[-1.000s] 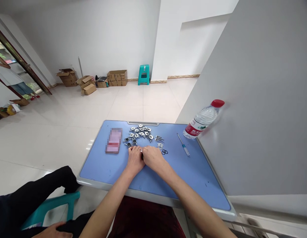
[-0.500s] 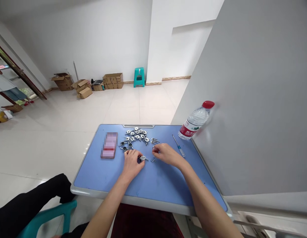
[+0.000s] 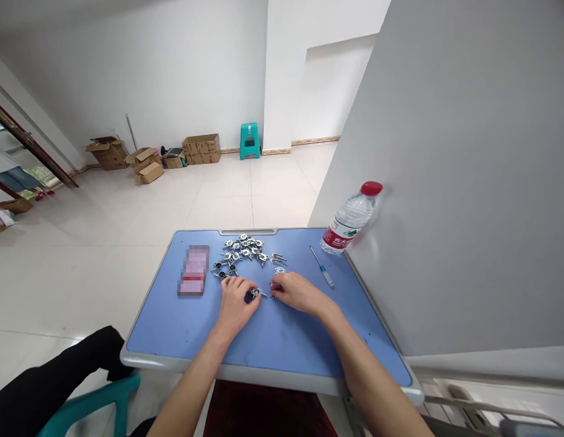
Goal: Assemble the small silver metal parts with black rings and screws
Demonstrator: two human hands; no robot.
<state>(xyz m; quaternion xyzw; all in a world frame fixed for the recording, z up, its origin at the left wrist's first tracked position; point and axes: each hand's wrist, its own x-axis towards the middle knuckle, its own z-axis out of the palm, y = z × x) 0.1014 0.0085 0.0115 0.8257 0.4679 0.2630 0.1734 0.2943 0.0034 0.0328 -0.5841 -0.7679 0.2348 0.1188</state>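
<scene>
My left hand (image 3: pixel 237 300) rests on the table, its fingers closed round a small metal flanged fitting (image 3: pixel 257 292) with a thin stem pointing right. Just to the right, the fingertips of my right hand (image 3: pixel 293 290) are pinched together low over a few tiny screws (image 3: pixel 273 296), partly covered by the fingers. Whether one is between the fingertips is hidden. A flat metal flange plate (image 3: pixel 280 271) lies just beyond my right hand. Farther off is a pile of similar metal fittings (image 3: pixel 245 247), with several black-centred fittings (image 3: pixel 222 275) nearer my left hand.
A screwdriver (image 3: pixel 322 267) and a red-capped water bottle (image 3: pixel 349 218) are at the right of the blue table (image 3: pixel 190 328), beside a grey panel. Two U-shaped metal pieces (image 3: pixel 278 259) lie past my right hand. A phone (image 3: pixel 193 271) lies at left. Someone's dark-clothed leg (image 3: pixel 81 364) is at lower left.
My right hand has come nearer, from the flange plate down to the tiny screws, and the plate now shows beyond it. My left hand keeps its grip on the fitting. The view has shifted slightly.
</scene>
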